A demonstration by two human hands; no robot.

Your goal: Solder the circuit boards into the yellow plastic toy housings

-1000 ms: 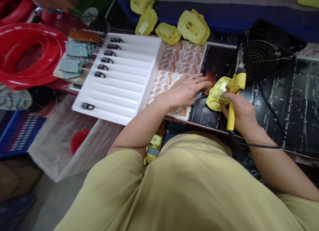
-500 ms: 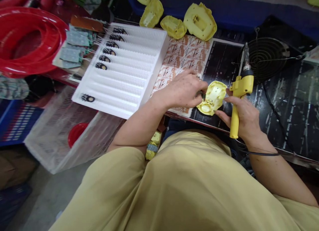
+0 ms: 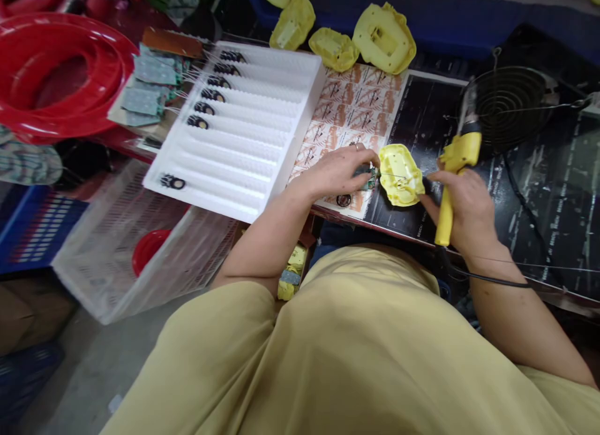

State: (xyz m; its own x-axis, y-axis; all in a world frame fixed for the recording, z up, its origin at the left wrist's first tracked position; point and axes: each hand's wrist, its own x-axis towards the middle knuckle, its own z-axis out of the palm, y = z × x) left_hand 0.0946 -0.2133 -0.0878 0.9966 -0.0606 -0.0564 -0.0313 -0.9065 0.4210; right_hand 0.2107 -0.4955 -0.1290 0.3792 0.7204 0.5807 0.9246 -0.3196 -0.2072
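My left hand (image 3: 344, 171) pinches a small green circuit board (image 3: 372, 177) at the left edge of a yellow plastic shell (image 3: 401, 174). The shell lies open side up on the black bench, and a thin line crosses over it. My right hand (image 3: 462, 204) is wrapped around a yellow soldering gun (image 3: 460, 152), whose tip points away from me. The thumb and a finger of that hand reach to the shell's right edge; whether they touch it I cannot tell. Below my left hand, a small round dark part (image 3: 344, 200) rests on the patterned sheet (image 3: 328, 138).
A white ridged foam tray (image 3: 244, 132) with several black round parts stands left of my hands. Beyond it are circuit boards (image 3: 154, 79) with wires and red rings (image 3: 65, 72). More yellow shells (image 3: 384, 38) lie at the back. A round wire grille (image 3: 509, 107) stands behind the soldering gun.
The yellow shell has turned on the bench. My left hand has drawn slightly left, and the green board now shows in its fingers. The round dark part has come into sight.
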